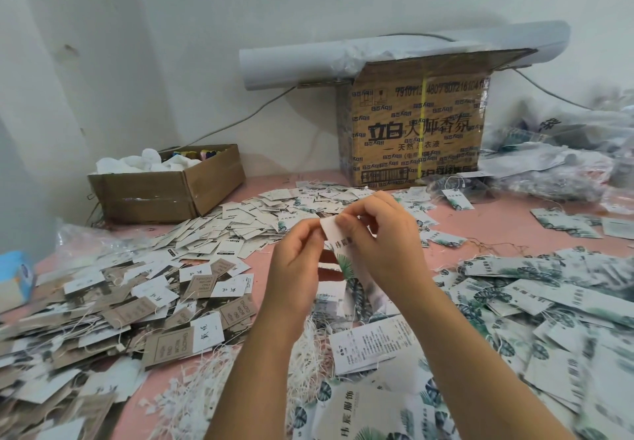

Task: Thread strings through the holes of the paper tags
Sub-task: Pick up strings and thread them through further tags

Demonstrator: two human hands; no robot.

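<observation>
Both my hands are raised over the middle of the pink table [494,230]. My right hand [380,237] pinches the top of a long white paper tag [343,251] printed with green leaves, which hangs downward. My left hand [295,264] has its fingers curled at the tag's upper left edge; a string between its fingertips cannot be made out. A heap of white strings [305,360] lies on the table below my forearms.
Brown and white tags [137,305] are heaped at the left, small white tags [240,226] in the middle, leaf-printed tags [535,288] at the right. A low open carton [164,185] and a tall printed carton [415,130] stand by the wall. Plastic bags [566,158] lie far right.
</observation>
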